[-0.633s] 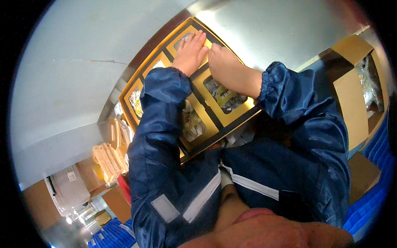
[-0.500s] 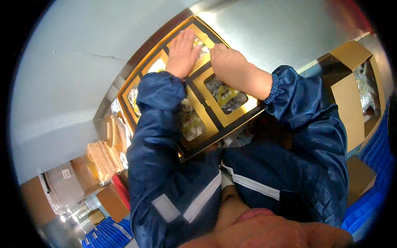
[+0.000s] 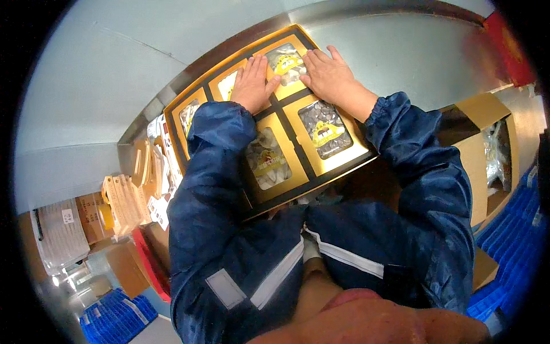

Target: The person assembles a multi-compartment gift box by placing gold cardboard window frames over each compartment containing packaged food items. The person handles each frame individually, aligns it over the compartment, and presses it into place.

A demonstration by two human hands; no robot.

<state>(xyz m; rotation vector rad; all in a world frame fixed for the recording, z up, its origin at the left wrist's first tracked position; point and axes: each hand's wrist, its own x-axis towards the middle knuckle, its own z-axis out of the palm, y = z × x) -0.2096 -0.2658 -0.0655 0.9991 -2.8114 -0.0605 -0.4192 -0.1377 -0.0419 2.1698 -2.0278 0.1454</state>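
A large gift box (image 3: 312, 184) with a gold rim and black dividers lies tilted before me, holding several gold boxes with clear windows. My left hand (image 3: 250, 86) rests flat, fingers stretched, across gold boxes on the far side. Beside it my right hand (image 3: 332, 75) is open, its fingers spread on the edge of the far right gold box (image 3: 286, 62). Dark dried pieces and a yellow label show through the window of the near right gold box (image 3: 324, 131). The near middle gold box (image 3: 268, 160) has paler contents. My left sleeve partly hides the left boxes.
To the right stands an open cardboard carton (image 3: 475, 166) with clear plastic packs inside. A metal tabletop (image 3: 395, 54) stretches beyond the gift box. Flat cardboard pieces (image 3: 123, 200) are stacked at left, above blue ribbed bundles (image 3: 117, 315). More blue bundles (image 3: 510, 229) lie at right.
My right hand has uncurled from a closed shape to flat, spread fingers. My left hand stays flat on the boxes. The whole view has shifted slightly.
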